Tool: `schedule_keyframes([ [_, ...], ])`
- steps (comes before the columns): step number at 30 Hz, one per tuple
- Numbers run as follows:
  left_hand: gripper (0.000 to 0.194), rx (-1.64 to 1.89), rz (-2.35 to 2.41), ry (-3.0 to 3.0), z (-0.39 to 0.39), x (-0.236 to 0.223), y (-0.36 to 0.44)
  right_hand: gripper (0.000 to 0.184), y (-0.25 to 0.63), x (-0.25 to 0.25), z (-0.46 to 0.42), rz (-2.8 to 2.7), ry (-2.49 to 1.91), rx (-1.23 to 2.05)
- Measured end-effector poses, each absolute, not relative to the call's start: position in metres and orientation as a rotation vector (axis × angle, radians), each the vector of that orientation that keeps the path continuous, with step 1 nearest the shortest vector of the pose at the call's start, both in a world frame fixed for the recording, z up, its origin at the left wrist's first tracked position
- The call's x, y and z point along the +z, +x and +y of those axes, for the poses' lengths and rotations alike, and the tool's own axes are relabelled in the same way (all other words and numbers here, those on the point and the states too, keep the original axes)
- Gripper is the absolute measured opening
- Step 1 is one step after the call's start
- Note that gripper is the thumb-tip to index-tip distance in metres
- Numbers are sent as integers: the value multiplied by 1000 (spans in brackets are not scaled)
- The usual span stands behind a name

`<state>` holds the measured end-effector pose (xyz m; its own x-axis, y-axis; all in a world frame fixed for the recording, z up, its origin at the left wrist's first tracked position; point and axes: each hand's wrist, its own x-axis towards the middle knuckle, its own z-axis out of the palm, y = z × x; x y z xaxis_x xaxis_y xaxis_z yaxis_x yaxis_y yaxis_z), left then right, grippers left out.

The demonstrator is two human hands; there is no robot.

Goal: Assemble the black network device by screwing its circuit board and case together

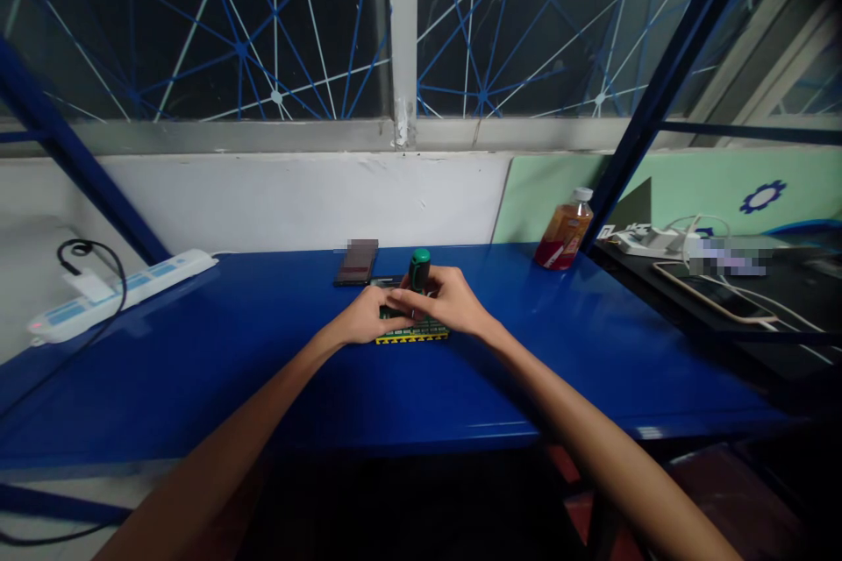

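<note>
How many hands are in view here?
2. The left hand is at the left side of the yellow-edged piece; the right hand is around the green-topped tool. No others show.

The big table (197,368) is blue and shiny. Behind it is a white wall (296,193), with a green board (539,181) to the right. Dark windows (316,17) above have blue and white lines. Blue poles (628,162) slant at both sides of the table
</note>
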<state>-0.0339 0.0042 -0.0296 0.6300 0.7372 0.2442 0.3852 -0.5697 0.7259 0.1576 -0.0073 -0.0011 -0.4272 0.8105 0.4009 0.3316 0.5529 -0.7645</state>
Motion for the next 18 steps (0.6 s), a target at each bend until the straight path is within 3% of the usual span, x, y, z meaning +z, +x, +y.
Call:
schedule_keyframes([
  [18, 21, 736, 886, 2217, 4, -30, -33, 36, 158, 0, -8, -2002, -918, 770],
])
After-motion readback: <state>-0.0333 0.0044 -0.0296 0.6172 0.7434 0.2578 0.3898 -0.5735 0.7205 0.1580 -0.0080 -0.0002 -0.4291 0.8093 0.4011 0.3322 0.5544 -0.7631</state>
